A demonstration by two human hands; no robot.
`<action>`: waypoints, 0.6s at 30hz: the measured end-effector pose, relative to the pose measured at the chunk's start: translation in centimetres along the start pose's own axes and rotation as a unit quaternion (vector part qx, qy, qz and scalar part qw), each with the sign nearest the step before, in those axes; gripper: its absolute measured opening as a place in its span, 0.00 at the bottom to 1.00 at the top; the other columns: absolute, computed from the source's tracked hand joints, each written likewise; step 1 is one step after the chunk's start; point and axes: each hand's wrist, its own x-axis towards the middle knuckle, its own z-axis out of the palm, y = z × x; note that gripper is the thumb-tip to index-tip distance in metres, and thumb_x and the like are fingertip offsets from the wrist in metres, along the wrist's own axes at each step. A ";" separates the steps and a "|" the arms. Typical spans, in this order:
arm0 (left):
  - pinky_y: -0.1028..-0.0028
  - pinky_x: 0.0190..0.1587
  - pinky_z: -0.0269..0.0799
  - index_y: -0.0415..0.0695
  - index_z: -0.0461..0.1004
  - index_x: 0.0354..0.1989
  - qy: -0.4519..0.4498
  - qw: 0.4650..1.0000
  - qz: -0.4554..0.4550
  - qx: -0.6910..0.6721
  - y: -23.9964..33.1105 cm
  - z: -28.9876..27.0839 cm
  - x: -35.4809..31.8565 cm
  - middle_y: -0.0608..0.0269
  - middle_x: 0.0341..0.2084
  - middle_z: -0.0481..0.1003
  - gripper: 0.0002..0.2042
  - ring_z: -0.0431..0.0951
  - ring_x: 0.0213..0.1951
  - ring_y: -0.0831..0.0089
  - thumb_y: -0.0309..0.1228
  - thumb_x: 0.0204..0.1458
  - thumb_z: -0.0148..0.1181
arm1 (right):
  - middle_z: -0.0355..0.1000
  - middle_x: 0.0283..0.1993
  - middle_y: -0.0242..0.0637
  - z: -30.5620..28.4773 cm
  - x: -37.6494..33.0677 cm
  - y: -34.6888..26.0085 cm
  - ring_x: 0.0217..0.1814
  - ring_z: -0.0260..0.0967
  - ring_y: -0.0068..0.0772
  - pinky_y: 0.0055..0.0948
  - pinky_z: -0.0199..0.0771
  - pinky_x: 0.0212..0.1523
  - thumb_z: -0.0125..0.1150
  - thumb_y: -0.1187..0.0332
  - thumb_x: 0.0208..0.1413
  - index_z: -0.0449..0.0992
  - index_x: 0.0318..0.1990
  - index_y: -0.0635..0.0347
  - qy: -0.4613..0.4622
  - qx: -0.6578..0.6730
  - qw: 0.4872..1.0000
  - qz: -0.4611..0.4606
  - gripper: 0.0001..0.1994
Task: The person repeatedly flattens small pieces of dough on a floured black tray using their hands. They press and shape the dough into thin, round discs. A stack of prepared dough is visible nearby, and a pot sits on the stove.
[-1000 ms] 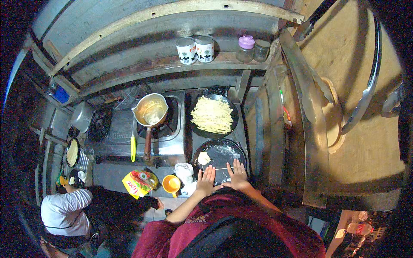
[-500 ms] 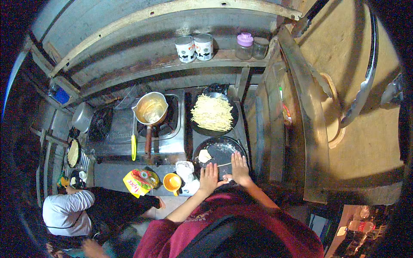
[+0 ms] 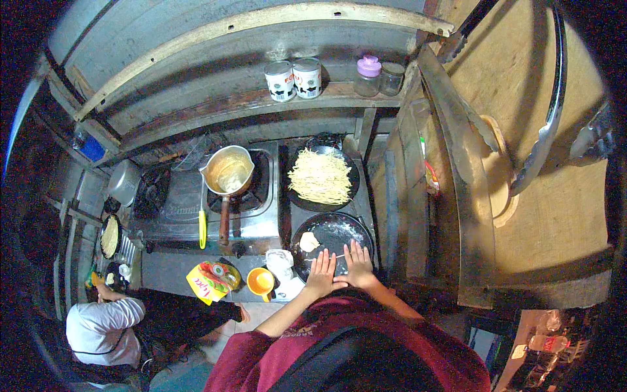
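Observation:
Both my hands lie palm down on a dark round tray (image 3: pixel 342 227) dusted with white flour. My left hand (image 3: pixel 323 272) has its fingers stretched out and pointing away from me. Beside it, my right hand (image 3: pixel 358 265) is open and flat too, and the thumbs nearly meet. A thin pale dough strand (image 3: pixel 337 256) runs under the fingers, partly hidden by them. Left of the strand, a small dough lump (image 3: pixel 309 242) rests on the tray. Behind this tray, a second dark tray (image 3: pixel 299 196) carries a pile of thin dough sticks (image 3: pixel 320 175).
Left of the tray stand a white bag (image 3: pixel 279 261), a yellow cup (image 3: pixel 260 281) and a yellow packet (image 3: pixel 210 279). A saucepan (image 3: pixel 227 171) sits on the stove (image 3: pixel 176 225). Cans (image 3: pixel 279 81) and jars (image 3: pixel 368 77) line the shelf. Another person (image 3: pixel 104 330) works at far left.
My hands have drawn closer together on the tray, the right one shifting left and slightly nearer me. The other person's arm has moved a little.

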 end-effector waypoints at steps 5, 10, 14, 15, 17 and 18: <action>0.52 0.61 0.37 0.47 0.43 0.64 -0.032 0.994 -0.034 0.094 -0.8 -1.1 0.5 0.46 0.63 0.42 0.45 0.42 0.64 0.54 0.65 0.43 0.42 | 0.35 0.67 0.54 0.9 2.3 1.5 0.70 0.31 0.50 0.46 0.29 0.65 0.56 0.33 0.29 0.45 0.62 0.66 0.095 -0.014 0.995 -0.028 0.57; 0.52 0.62 0.31 0.44 0.40 0.64 -0.101 0.983 -0.099 0.117 -1.4 -1.6 -1.4 0.47 0.63 0.39 0.45 0.39 0.65 0.57 0.64 0.44 0.43 | 0.39 0.66 0.54 0.0 -0.2 1.2 0.70 0.31 0.48 0.44 0.29 0.66 0.53 0.32 0.30 0.46 0.62 0.68 0.035 -0.061 0.998 -0.007 0.57; 0.52 0.61 0.34 0.38 0.41 0.63 -0.065 0.985 -0.100 0.124 -1.7 -0.9 -1.3 0.47 0.63 0.40 0.48 0.40 0.65 0.56 0.64 0.42 0.43 | 0.39 0.66 0.54 0.1 0.7 1.2 0.70 0.31 0.46 0.43 0.29 0.66 0.51 0.31 0.31 0.45 0.62 0.68 0.083 -0.056 0.995 -0.011 0.56; 0.51 0.61 0.35 0.37 0.42 0.63 -0.047 0.986 -0.097 0.131 -1.8 -0.8 -1.2 0.47 0.63 0.41 0.48 0.41 0.64 0.56 0.64 0.42 0.43 | 0.39 0.66 0.53 0.0 1.0 1.3 0.70 0.31 0.46 0.43 0.29 0.66 0.51 0.31 0.32 0.46 0.62 0.68 0.081 -0.053 0.995 -0.010 0.56; 0.53 0.61 0.39 0.35 0.46 0.61 -0.035 0.986 -0.088 0.135 -1.7 -0.7 -1.6 0.45 0.61 0.46 0.48 0.45 0.63 0.55 0.65 0.41 0.43 | 0.39 0.66 0.52 -0.2 1.4 1.4 0.70 0.31 0.44 0.43 0.29 0.66 0.50 0.30 0.32 0.46 0.62 0.69 0.077 -0.048 0.996 -0.009 0.56; 0.53 0.61 0.39 0.34 0.47 0.61 -0.051 0.987 -0.094 0.120 -1.5 -1.3 -2.0 0.44 0.61 0.46 0.49 0.46 0.63 0.54 0.66 0.41 0.43 | 0.36 0.68 0.50 -0.3 0.9 1.3 0.71 0.28 0.42 0.43 0.26 0.66 0.48 0.29 0.33 0.43 0.62 0.69 0.023 -0.084 0.996 0.004 0.57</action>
